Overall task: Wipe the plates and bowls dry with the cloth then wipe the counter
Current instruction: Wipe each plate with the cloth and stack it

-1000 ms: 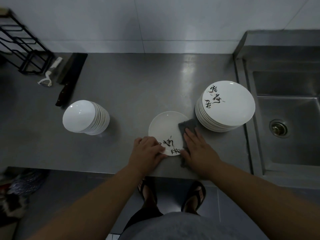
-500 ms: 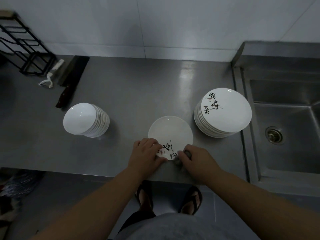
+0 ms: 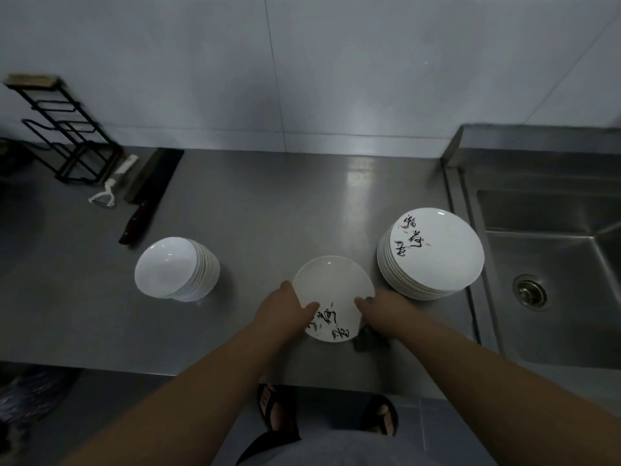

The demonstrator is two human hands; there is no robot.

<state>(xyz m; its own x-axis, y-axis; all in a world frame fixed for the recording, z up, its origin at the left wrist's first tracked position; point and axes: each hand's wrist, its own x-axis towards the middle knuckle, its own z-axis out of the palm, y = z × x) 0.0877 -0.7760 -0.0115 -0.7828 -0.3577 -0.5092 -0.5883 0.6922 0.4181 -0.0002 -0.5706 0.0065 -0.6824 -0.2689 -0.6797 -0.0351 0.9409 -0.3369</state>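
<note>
Steel bench point(image 3: 268, 213) is seen beneath a single plate point(image 3: 331, 290) gripped at both edges by the left hand point(image 3: 282, 312) and right hand point(image 3: 379, 311), a dark cloth point(image 3: 364, 341) held under the right fingers.

The dark cloth point(image 3: 366, 341) is mostly hidden under the right hand point(image 3: 383, 314) and the plate point(image 3: 332, 297). The sink point(image 3: 554, 297) runs off the right edge. The left hand's point(image 3: 282, 311) fingers disappear beneath the plate's rim.

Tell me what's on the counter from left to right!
Rack → peeler → knife → bowls → left hand → plate → right hand → plate stack → sink.
</note>
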